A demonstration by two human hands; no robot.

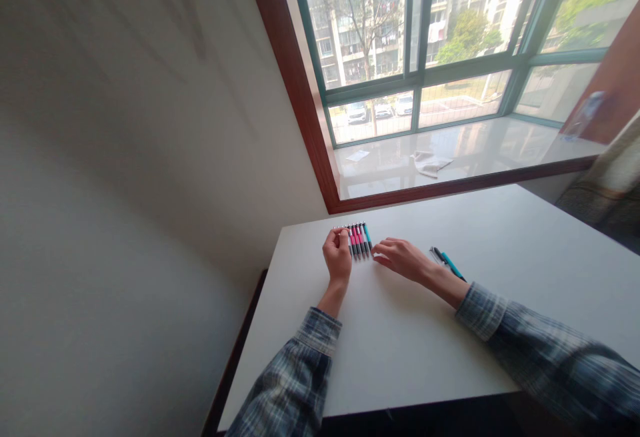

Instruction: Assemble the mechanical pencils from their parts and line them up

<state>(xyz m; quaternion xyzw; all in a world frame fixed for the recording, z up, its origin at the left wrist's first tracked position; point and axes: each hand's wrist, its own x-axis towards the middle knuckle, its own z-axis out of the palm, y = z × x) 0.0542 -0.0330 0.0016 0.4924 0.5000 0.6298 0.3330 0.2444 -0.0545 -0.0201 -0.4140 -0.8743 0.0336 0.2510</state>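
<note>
Behind left hand [339, 254] — pens [359, 240], part-hidden.

Head view, facing down over table, window.

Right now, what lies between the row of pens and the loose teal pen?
The head view shows the right hand there, beside the row of pens, plus a slim pale item close to the loose teal pen.
</note>
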